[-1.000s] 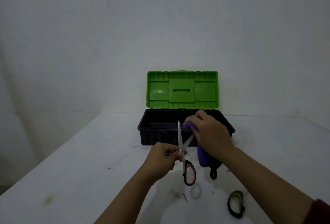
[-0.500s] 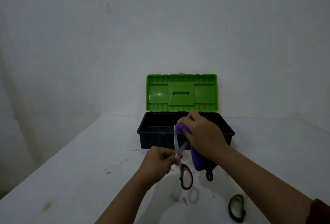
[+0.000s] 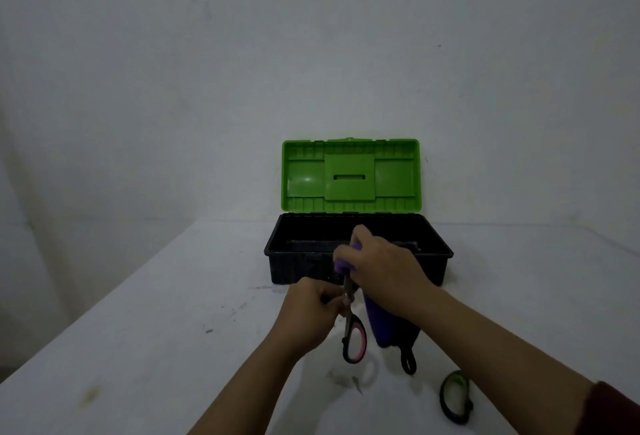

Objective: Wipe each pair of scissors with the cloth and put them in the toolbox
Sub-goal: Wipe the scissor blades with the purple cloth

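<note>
Two hands: left (image 3: 311, 313) grips one scissors (image 3: 353, 334), right (image 3: 384, 268) clamps one purple cloth (image 3: 377, 323) before one toolbox (image 3: 440, 261)

The toolbox (image 3: 358, 263) stands on the table (image 3: 138, 330), behind the held scissors (image 3: 353, 330).

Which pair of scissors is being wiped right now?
The pink-handled scissors, held between both hands; the green-handled pair and a black-handled one lie on the table.
</note>
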